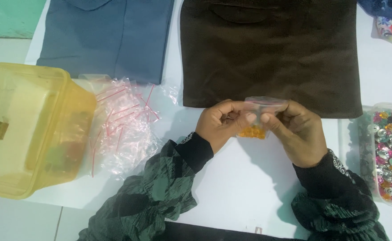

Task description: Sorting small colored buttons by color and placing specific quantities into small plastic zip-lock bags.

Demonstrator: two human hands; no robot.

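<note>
Both hands meet above the middle of the white table [231,187], holding one small clear bag [263,105] between them. The left hand [222,122] pinches the bag's top edge from its side with thumb and fingertips, and the right hand [296,131] pinches the same edge from the other side, so each grip is closed on the bag and neither is free. The bag's top strip runs left to right, level between the two grips, and the pouch hangs down from it. A clump of small orange beads [252,132] sits at the bottom of the pouch, just below the fingertips and between the two palms. Both hands are equally close to the bag, since each holds one end of its top.

To the left lies a loose heap of empty clear bags with red strips [124,129], touching a yellow plastic tub [31,129]. At the right edge stands a clear box of mixed coloured beads [390,151]. A brown folded cloth [271,53] and a blue folded cloth [106,35] lie beyond the hands.
</note>
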